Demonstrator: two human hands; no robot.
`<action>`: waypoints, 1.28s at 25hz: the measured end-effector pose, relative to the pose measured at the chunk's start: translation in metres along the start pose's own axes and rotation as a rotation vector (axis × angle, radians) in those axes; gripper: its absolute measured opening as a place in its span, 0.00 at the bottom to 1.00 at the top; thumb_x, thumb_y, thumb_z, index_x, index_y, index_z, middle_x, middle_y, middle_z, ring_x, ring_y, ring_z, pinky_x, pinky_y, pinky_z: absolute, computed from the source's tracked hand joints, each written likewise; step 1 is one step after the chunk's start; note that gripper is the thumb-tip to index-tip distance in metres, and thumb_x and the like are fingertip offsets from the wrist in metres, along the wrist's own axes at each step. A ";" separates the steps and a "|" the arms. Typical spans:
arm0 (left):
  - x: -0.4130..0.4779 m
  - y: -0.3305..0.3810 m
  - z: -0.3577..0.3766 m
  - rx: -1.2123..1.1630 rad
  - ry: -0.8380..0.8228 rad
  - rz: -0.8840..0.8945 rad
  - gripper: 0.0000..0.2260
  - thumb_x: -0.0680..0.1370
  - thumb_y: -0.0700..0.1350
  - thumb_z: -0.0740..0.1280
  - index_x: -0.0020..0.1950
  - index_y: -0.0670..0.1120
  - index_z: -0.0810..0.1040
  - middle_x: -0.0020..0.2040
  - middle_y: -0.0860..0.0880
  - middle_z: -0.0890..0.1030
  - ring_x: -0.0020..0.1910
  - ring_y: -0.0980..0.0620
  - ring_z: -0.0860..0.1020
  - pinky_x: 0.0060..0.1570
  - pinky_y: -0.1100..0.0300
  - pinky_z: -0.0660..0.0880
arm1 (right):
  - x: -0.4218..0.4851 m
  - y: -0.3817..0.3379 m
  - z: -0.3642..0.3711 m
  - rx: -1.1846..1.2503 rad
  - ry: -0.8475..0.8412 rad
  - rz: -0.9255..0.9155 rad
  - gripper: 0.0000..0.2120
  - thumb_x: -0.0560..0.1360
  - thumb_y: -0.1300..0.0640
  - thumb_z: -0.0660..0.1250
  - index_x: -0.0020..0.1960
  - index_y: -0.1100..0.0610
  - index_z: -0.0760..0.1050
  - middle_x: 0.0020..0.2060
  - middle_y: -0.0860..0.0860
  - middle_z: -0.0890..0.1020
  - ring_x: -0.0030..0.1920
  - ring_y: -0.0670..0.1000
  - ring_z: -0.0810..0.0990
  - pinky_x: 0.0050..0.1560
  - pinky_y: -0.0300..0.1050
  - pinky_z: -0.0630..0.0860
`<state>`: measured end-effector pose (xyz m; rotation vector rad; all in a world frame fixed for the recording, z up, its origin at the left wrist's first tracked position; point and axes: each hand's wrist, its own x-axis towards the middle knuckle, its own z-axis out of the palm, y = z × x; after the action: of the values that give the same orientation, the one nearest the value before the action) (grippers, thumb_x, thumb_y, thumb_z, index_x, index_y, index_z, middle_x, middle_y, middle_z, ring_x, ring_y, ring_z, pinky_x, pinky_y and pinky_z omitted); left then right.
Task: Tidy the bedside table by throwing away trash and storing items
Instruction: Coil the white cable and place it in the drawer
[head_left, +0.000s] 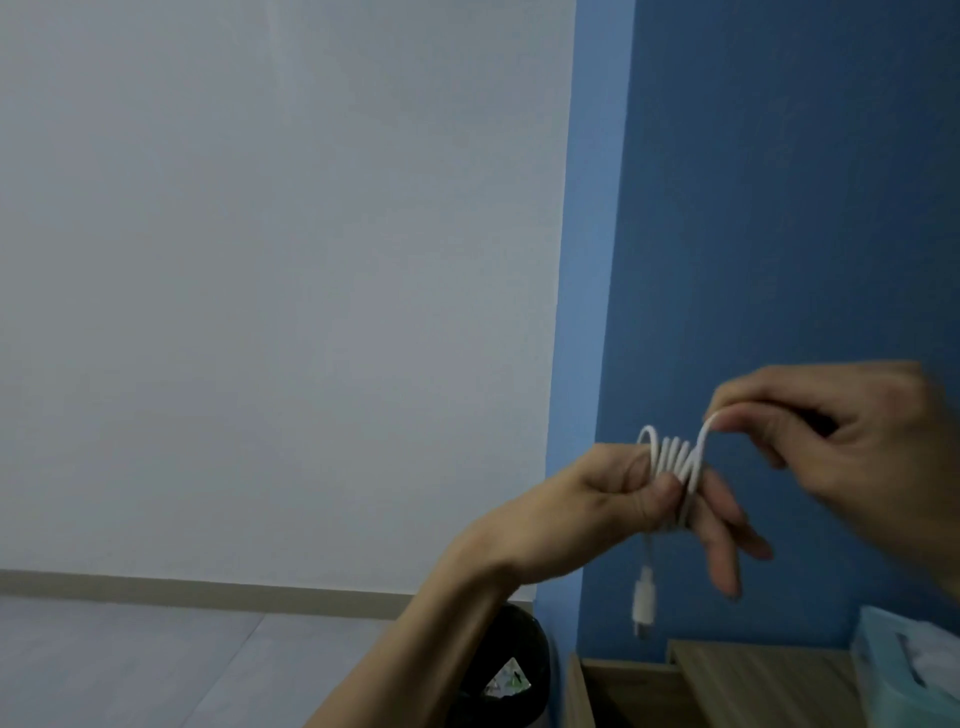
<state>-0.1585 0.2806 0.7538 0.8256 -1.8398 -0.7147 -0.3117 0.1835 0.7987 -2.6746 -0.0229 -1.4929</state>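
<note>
A white charging cable (672, 457) is wound in several loops around the fingers of my left hand (623, 499), which is raised in front of the blue wall. One plug end (644, 597) dangles below that hand. My right hand (831, 431) pinches the free run of the cable at its upper right, just above the coil. The wooden bedside table (737, 680) lies below both hands at the bottom right.
A black trash bin (514, 660) with a bit of crumpled trash inside stands on the floor left of the table, partly behind my left forearm. A pale teal tissue box (904, 665) sits on the table's right side. White wall and grey floor fill the left.
</note>
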 end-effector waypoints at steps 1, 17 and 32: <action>0.000 0.003 0.003 -0.100 -0.028 0.026 0.11 0.80 0.42 0.52 0.49 0.39 0.72 0.34 0.38 0.80 0.48 0.51 0.79 0.58 0.58 0.71 | 0.004 0.001 0.000 0.136 0.019 0.059 0.12 0.69 0.42 0.64 0.34 0.48 0.79 0.26 0.49 0.77 0.26 0.45 0.74 0.27 0.31 0.67; 0.011 -0.005 -0.002 0.214 0.488 -0.033 0.15 0.79 0.33 0.55 0.64 0.37 0.71 0.64 0.40 0.78 0.63 0.51 0.75 0.66 0.61 0.70 | -0.032 -0.010 0.033 -0.273 -0.222 0.029 0.21 0.75 0.43 0.53 0.33 0.49 0.78 0.16 0.41 0.65 0.17 0.43 0.68 0.21 0.37 0.65; 0.012 0.010 -0.002 0.016 0.530 0.147 0.09 0.76 0.37 0.56 0.38 0.40 0.71 0.31 0.52 0.82 0.33 0.61 0.79 0.44 0.70 0.74 | -0.006 -0.006 -0.004 0.102 -0.016 0.268 0.13 0.62 0.37 0.64 0.38 0.45 0.76 0.34 0.42 0.80 0.17 0.45 0.66 0.20 0.33 0.60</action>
<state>-0.1630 0.2769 0.7684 0.7896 -1.4084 -0.3434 -0.3185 0.1897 0.7962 -2.4917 0.2418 -1.3508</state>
